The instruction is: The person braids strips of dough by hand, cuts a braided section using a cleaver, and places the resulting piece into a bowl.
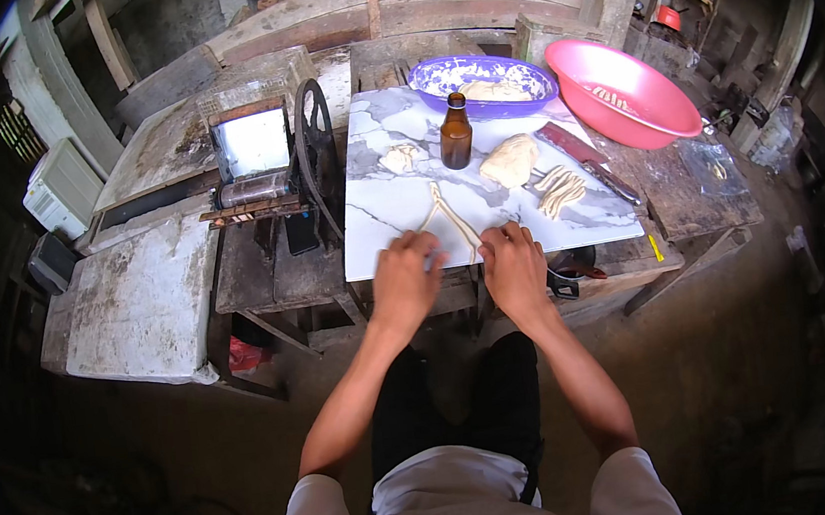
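A thin dough rope (448, 213) is lying bent into a narrow V on the marble-patterned board (380, 236), its point aimed toward the middle of the board and its two legs running back to the near edge. The left hand (407, 280) is pressing palm-down on the end of the left leg at the near edge, fingers curled together over the dough. The right hand (514, 265) is doing the same on the right leg, just beside the left hand, fingers closed down on the strand.

Farther along the board, a brown glass bottle (456, 132) is standing upright near the middle of the far half. A small dough scrap (400, 158) is sitting to its left, and a larger dough lump (510, 161) to its right. A bundle of cut dough strips (558, 190) is lying toward the right edge, with a red-handled knife (585, 159) resting along that edge.

Beyond the far edge a purple basin (483, 84) is holding floured dough, and a pink basin (622, 91) is sitting past the far right corner. Left of the board, a hand-cranked roller machine (268, 172) is standing on the wooden bench (263, 273).
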